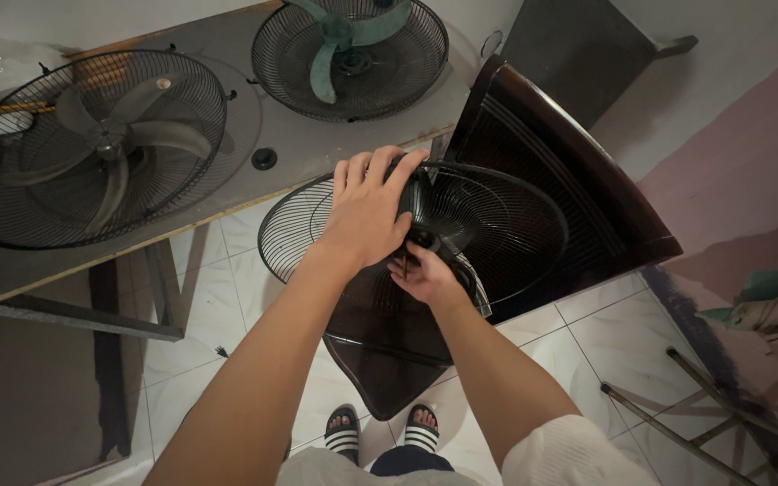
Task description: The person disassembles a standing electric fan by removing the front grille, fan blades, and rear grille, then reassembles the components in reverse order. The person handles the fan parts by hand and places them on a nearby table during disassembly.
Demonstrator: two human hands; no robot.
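Observation:
A black wire fan guard (506,225) lies tilted on a dark wooden chair (578,171) in front of me. My left hand (366,211) rests spread flat on the guard's centre, fingers apart. Just below it, my right hand (425,274) pinches a small dark part at the guard's hub; what that part is I cannot tell.
A grey table (317,144) at the upper left carries a large caged fan head with grey blades (92,148), a second caged one with green blades (350,54) and a small black knob (264,158). Metal rods (677,414) lie on the tiled floor at right. My sandalled feet (380,432) stand below.

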